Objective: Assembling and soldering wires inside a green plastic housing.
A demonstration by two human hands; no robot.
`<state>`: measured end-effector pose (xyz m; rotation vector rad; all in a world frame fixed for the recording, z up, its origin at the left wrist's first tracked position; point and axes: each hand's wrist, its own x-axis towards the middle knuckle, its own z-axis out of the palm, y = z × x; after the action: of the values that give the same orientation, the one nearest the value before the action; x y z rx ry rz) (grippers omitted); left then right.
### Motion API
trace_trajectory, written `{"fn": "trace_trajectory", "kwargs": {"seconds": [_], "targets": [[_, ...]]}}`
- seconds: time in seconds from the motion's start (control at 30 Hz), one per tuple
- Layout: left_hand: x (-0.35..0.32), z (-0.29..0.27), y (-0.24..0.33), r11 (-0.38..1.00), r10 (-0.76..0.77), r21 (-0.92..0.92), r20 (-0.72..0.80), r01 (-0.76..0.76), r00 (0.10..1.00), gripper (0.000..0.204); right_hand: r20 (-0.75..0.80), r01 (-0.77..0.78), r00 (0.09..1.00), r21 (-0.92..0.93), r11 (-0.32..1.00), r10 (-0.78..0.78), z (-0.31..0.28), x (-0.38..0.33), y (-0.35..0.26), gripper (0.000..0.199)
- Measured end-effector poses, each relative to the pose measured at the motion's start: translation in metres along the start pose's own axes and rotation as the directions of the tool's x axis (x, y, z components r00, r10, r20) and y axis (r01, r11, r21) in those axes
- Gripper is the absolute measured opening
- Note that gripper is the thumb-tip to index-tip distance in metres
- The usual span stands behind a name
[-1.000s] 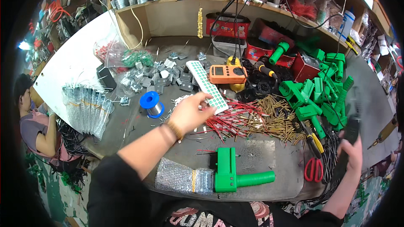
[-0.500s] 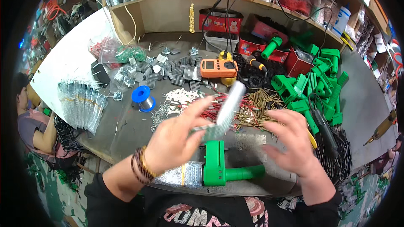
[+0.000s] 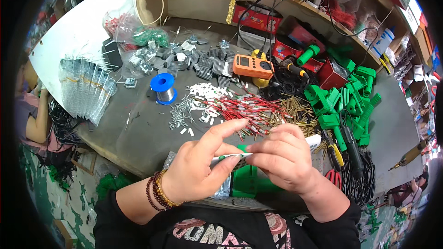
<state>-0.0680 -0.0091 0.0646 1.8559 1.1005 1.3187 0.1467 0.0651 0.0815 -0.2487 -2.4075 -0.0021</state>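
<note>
Between my two hands is a thin white strip with green patches (image 3: 233, 157), its kind not clear. My left hand (image 3: 199, 166) pinches its left part between thumb and fingers. My right hand (image 3: 284, 159) is closed on the middle, fingers bunched, and a white end sticks out past it on the right. Just below lies a green plastic pistol-shaped housing (image 3: 244, 182), partly hidden by my hands. Clear bubble wrap (image 3: 223, 190) shows beside it at the table's front edge.
A solder wire spool (image 3: 164, 90), an orange multimeter (image 3: 253, 66), red-wired parts (image 3: 242, 110), brass pins (image 3: 297, 110) and white connectors (image 3: 205, 91) lie beyond my hands. Green housings (image 3: 341, 99) pile up at right, near a black-handled tool (image 3: 353, 138) and pliers (image 3: 333, 152). Bubble-wrapped pieces (image 3: 85, 90) lie at left.
My right hand has moved left and closed on the white strip, which was in my left hand alone and swinging upright. The strip now lies nearly level. The view has shifted.
</note>
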Motion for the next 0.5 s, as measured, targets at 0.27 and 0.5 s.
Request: {"fn": "trace_trajectory", "kwargs": {"seconds": [0.27,0.5], "targets": [[-0.026,-0.006,-0.051,0.701,0.211,0.697,0.000,-0.151,0.978,0.053,0.267,-0.539,0.839,0.278,0.795,0.475,0.003,-0.018,0.022,0.014],[-0.062,0.017,-0.047,0.744,0.215,0.564,0.304,-0.357,0.928,0.060,0.812,-0.862,0.506,0.485,0.146,0.293,0.007,-0.011,0.053,0.016]]}}
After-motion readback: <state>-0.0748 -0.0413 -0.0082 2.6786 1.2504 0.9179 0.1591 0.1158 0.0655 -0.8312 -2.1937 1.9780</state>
